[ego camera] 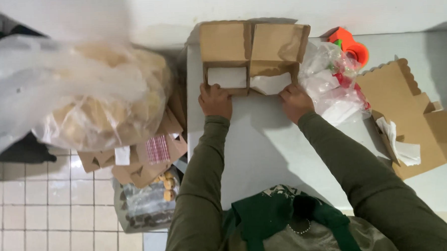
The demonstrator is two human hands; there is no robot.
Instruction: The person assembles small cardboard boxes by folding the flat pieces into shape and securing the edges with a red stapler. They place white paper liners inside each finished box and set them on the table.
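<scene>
- Two small brown cardboard boxes [253, 51] sit side by side at the far edge of a white table [269, 148], lids flipped up against the wall, white paper showing inside each.
- Left hand [215, 100] rests on the near edge of the left box, fingers curled over the front wall. The fingertips are tucked out of sight, so I can't tell how tight the grip is.
- Right hand [296, 102] does the same at the right box, knuckles up and fingers bent onto the front edge. The tips are hidden there too.
- A crinkled clear plastic bag [332, 83] lies just beside the right box. Its contents are hard to make out, just white and red bits.
- An orange object [349, 43] peeks out behind that bag, mostly covered.
- A flattened cardboard box [414, 117] with white paper lies on the right, cut off by the frame.
- A big blurry clear bag [81, 91] of something tan is on the left.
- Both sleeves are olive, and a green strap [268, 219] shows at the bottom.
</scene>
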